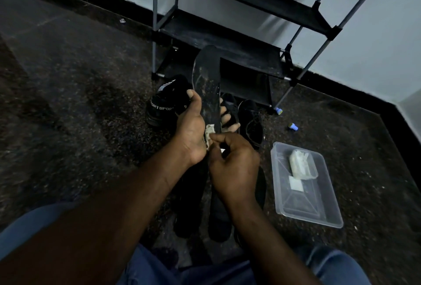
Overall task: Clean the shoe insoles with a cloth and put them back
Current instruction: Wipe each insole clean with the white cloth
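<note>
Head view: left hand (191,129) grips the insole (207,84), right hand (234,164) pinches a cloth (209,133) against it; shoes (163,107) behind, plastic tray (305,207) right, rack (227,40) beyond.

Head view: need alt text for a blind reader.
The left hand holds up a dusty black insole while the right hand pinches a small pale cloth at its lower end. Black shoes and a clear tray sit on the floor.

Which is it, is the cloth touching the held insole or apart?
Touching. Head view: the cloth, pinched by the right hand, lies against the insole with no gap; the left hand holds that insole.
</note>
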`<state>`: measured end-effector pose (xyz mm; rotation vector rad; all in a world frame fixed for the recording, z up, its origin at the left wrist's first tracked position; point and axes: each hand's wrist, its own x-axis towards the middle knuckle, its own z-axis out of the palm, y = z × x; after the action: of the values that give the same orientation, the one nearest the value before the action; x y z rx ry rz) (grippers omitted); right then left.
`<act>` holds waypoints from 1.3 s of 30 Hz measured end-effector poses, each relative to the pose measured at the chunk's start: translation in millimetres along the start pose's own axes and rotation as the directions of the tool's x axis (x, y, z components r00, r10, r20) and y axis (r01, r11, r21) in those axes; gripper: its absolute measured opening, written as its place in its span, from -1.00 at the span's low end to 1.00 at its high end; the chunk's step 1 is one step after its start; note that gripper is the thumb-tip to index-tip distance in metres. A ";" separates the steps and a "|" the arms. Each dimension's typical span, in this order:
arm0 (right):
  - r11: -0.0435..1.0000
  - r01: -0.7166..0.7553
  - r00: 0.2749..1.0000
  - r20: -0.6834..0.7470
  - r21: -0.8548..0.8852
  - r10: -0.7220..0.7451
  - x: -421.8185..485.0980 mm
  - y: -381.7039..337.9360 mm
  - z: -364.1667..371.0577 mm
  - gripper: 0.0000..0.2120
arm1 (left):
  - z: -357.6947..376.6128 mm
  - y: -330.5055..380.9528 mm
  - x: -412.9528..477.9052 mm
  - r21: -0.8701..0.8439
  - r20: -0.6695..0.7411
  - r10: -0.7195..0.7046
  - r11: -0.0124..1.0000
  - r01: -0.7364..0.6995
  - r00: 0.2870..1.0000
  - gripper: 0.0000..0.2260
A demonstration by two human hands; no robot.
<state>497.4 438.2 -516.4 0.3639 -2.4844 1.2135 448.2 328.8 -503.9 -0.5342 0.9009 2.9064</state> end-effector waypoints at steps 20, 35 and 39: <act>0.972 0.093 0.996 0.017 -0.215 -0.091 21.0 27.8 -18.4 -0.83 | 3.9 1.4 -4.4 -0.002 0.046 -0.076 0.997 0.076 0.996 -0.34; 0.951 0.090 0.996 0.023 -0.295 -0.087 29.3 18.9 -17.5 -0.73 | 5.1 -7.2 -12.1 0.171 0.135 -0.199 0.969 0.175 0.971 -0.25; 0.939 0.099 0.994 0.069 -0.328 -0.080 49.5 14.0 -15.5 -0.71 | 4.6 -5.8 -11.9 0.208 0.119 -0.206 0.962 0.179 0.971 -0.25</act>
<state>450.4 455.2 -496.7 0.4175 -2.6258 0.7388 458.8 336.7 -499.5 -0.3749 1.0363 2.6073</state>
